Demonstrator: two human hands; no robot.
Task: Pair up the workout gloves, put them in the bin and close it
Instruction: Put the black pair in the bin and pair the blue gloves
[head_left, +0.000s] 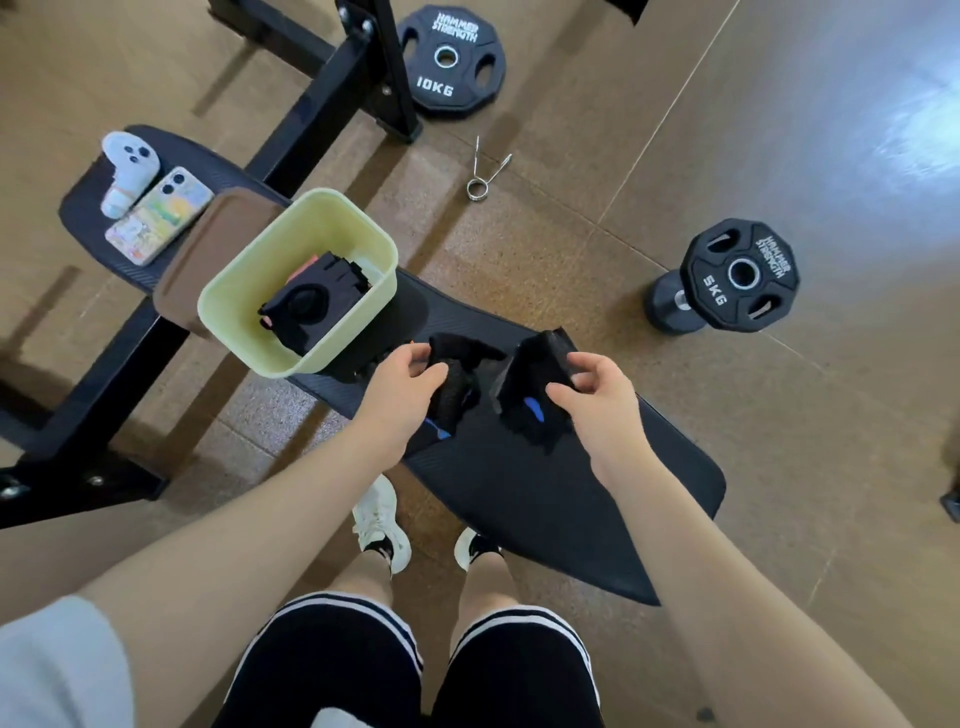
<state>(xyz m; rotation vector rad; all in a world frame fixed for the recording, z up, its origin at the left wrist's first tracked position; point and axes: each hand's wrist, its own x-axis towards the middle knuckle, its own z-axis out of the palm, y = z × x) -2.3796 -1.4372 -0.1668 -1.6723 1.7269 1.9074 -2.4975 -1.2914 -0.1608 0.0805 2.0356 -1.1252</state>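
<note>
Black padded bench (545, 499) runs diagonally across a brown floor (675, 130). Count: one pale green bin (249, 291) on the bench, holding one folded bundle of black gloves (311, 299) with a bit of orange showing; one brown lid (218, 244) just beside the bin, off it; two loose black gloves with blue marks over the bench. Two weight plates on the floor, one marked 10KG (451, 57), one marked 5KG (743, 275); one spring collar (483, 171) between them. One phone (158, 215) and one white controller (122, 169) at the far end of the bench. Both forearms reach forward and slightly inward, bare, wrists bent down. Left hand (400, 395) curls loosely, thumb and fingers pinching the left glove (457, 369) at its upper edge. Right hand (597, 400) likewise half closed, thumb and forefinger pinching the right glove (535, 395), which stands lifted off the pad. The two gloves sit near each other, apart.
</note>
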